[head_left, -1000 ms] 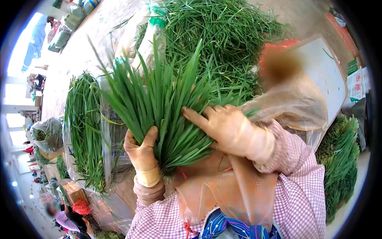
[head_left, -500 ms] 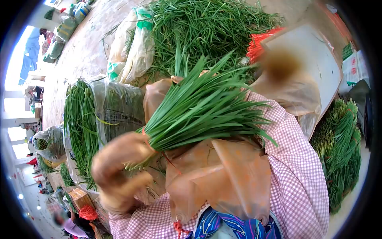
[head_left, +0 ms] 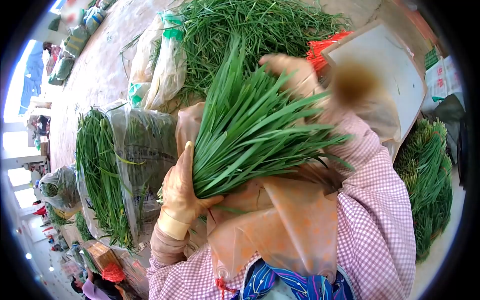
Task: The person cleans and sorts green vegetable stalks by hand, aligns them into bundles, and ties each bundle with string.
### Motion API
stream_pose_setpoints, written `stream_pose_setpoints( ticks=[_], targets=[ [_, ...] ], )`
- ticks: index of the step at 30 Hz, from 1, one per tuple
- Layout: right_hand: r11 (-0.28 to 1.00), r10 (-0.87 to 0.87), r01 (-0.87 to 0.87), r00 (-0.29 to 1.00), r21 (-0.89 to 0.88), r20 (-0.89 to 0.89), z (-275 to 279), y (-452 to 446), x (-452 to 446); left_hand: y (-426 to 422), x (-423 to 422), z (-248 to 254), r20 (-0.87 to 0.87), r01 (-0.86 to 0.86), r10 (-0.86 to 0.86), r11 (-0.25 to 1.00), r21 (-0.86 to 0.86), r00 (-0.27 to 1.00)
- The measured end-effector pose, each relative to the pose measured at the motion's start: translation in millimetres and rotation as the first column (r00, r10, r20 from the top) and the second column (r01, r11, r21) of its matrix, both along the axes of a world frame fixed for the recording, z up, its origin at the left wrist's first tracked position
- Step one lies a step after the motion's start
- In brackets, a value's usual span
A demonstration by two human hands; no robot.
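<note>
A thick bunch of long, flat green leaves, garlic chives by their look point(head_left: 250, 125), lies across my lap with its tips fanned up and right. My left hand point(head_left: 181, 187), in a yellowish glove, is closed round the bunch's cut end; the thumb lies across the near side. Beyond the leaf tips, my right hand point(head_left: 292, 70) is raised close to the big pile of loose chives point(head_left: 250, 30). Motion blur smears its fingers, and whether it holds anything does not show. A brown translucent apron point(head_left: 275, 220) covers my lap under the bunch.
Left of me stand plastic-wrapped chives point(head_left: 102, 170). White-and-green plastic bags point(head_left: 167, 65) lie ahead. Red ties point(head_left: 325, 50) sit beside a pale board point(head_left: 380, 65) at right. Stacked bundles point(head_left: 425, 190) lie far right. A person point(head_left: 95, 287) is at lower left.
My left hand, blurred at the bunch's base before, now grips it steadily. My right hand has come out from behind the leaves, up and right. The leaf tips have swung upward.
</note>
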State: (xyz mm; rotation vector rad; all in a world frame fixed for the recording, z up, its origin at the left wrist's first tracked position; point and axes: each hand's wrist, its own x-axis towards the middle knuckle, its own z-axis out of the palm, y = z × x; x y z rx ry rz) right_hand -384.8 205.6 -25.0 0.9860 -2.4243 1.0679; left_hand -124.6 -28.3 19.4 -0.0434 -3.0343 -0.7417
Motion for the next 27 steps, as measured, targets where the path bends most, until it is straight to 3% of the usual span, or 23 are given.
stream_pose_setpoints(
  ticks=[2, 3, 4, 5, 6, 7, 9, 12, 17, 18, 20, 21, 23, 24, 25, 27],
  targets=[
    [0.973, -0.034, 0.08, 0.978, -0.217, 0.205, 3.3, 15.4, -17.2, 4.9, 4.0, 0.0, -0.023, -0.004, 0.003, 0.999, -0.037, 1.0],
    [0.899, 0.061, 0.129, 0.909, -0.418, 0.412, 7.4, 28.1, -28.7, 5.7, 5.3, -3.3, -0.066, -0.017, 0.014, 0.999, -0.049, 0.998],
    [0.861, 0.077, 0.262, 0.779, -0.436, 0.622, 37.4, 43.1, -24.9, 6.8, 6.1, -5.3, -0.11, -0.03, 0.023, 0.998, -0.061, 0.994],
    [0.848, 0.072, 0.242, 0.829, -0.472, 0.554, 58.1, 55.7, -17.5, 8.2, 7.0, -5.9, -0.138, -0.036, 0.03, 0.998, -0.044, 0.99],
    [0.684, 0.237, 0.27, 0.796, -0.677, 0.557, 51.2, 70.6, -24.0, 9.1, 6.7, -5.8, -0.137, -0.032, 0.026, 0.999, -0.042, 0.99],
    [0.612, 0.254, 0.266, 0.826, -0.744, 0.504, 59.3, 72.9, -10.2, 9.7, 5.9, -5.3, -0.113, -0.072, 0.073, 0.997, 0.014, 0.991],
    [0.536, 0.263, 0.266, 0.849, -0.801, 0.458, 62.7, 83.8, 11.8, 12.2, 5.0, -0.8, -0.057, -0.142, 0.152, 0.978, 0.154, 0.987],
    [0.457, 0.465, 0.213, 0.77, -0.864, 0.436, 54.3, 97.6, 25.5, 9.9, 3.3, 4.0, 0.016, -0.222, 0.224, 0.948, 0.227, 0.974],
    [0.736, 0.519, 0.071, 0.58, -0.673, 0.628, 93.3, 65.1, 99.7, 20.9, 2.5, 4.7, -0.015, -0.245, 0.248, 0.962, 0.12, 0.969],
    [0.622, 0.683, -0.015, 0.501, -0.783, 0.532, 85.4, 54.3, 105.5, 24.5, 2.8, 4.1, -0.015, -0.251, 0.255, 0.96, 0.121, 0.967],
    [0.717, 0.624, -0.291, 0.673, -0.634, 0.397, 74.2, 35.2, 116.0, 30.3, 3.6, 2.8, -0.08, -0.235, 0.232, 0.972, -0.024, 0.969],
    [0.734, 0.639, -0.32, 0.624, -0.599, 0.451, 74.5, 27.3, 122.5, 30.5, 5.7, -0.7, -0.103, -0.232, 0.225, 0.971, -0.054, 0.969],
    [0.731, 0.625, -0.578, 0.781, -0.363, 0.015, 60.7, 4.4, 130.8, 40.6, 9.3, -8.9, -0.162, -0.272, 0.249, 0.952, -0.141, 0.955],
    [0.748, 0.618, -0.626, 0.778, -0.221, -0.113, 58.8, -4.2, 139.0, 43.7, 11.0, -12.5, -0.215, -0.308, 0.261, 0.924, -0.227, 0.941],
    [0.775, 0.601, -0.624, 0.776, -0.099, -0.188, 55.3, -14.7, 146.7, 42.6, 13.3, -15.3, -0.209, -0.305, 0.25, 0.904, -0.3, 0.945],
    [0.841, 0.542, -0.514, 0.793, 0.171, -0.278, 44.5, -23.6, 147.5, 44.3, 11.6, -14.6, -0.229, -0.303, 0.245, 0.916, -0.263, 0.942]
  ],
)
